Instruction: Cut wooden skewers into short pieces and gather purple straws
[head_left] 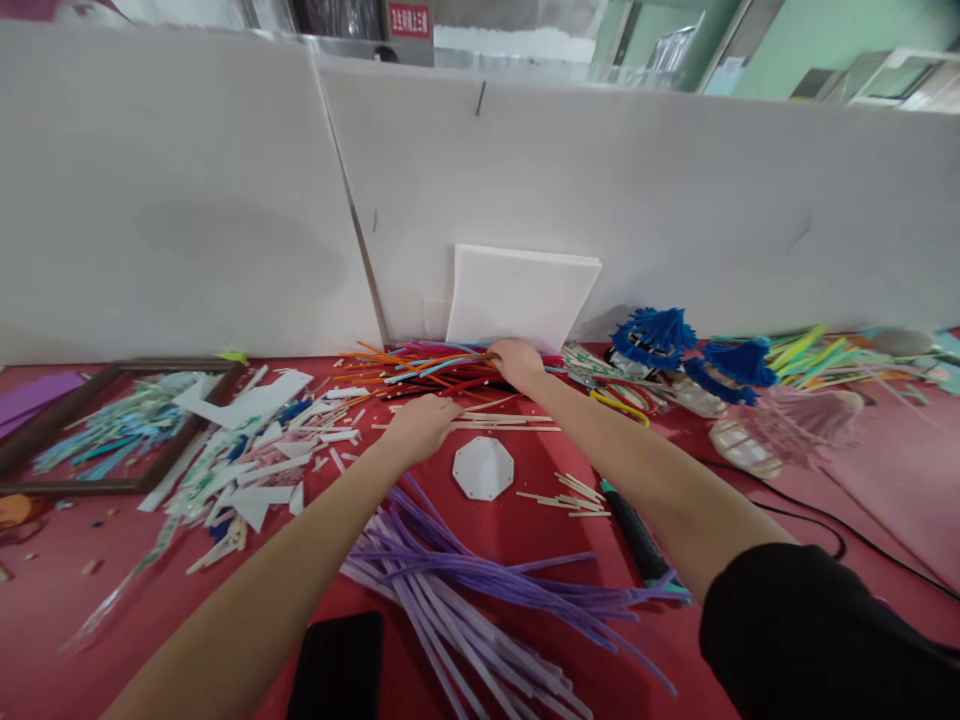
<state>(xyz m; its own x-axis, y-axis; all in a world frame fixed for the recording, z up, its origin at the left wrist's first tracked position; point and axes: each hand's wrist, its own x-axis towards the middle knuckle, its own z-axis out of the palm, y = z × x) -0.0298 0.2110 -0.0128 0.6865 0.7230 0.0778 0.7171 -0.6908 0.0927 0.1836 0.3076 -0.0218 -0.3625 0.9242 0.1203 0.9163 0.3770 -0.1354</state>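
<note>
My left hand (424,428) lies at the left end of the long pale wooden sticks (506,421), its fingertips bent down; what they grip, if anything, is hidden. Farther back, my right hand (517,362) reaches into the pile of orange, red and blue pipe cleaners (427,368) with its fingers curled on them. Between my forearms is a white octagonal plate (483,468) with small holes near its edge. Short wooden sticks (574,497) lie to its right. Purple pipe cleaners (480,580) spread out nearer to me.
A phone (336,665) lies at the front. White scraps (262,470) and a brown frame (67,487) are left. Blue tasselled pieces (654,338), a dark-handled tool (634,530) and a black cable (817,512) are right. White sheets (521,298) lean against the partition (637,190).
</note>
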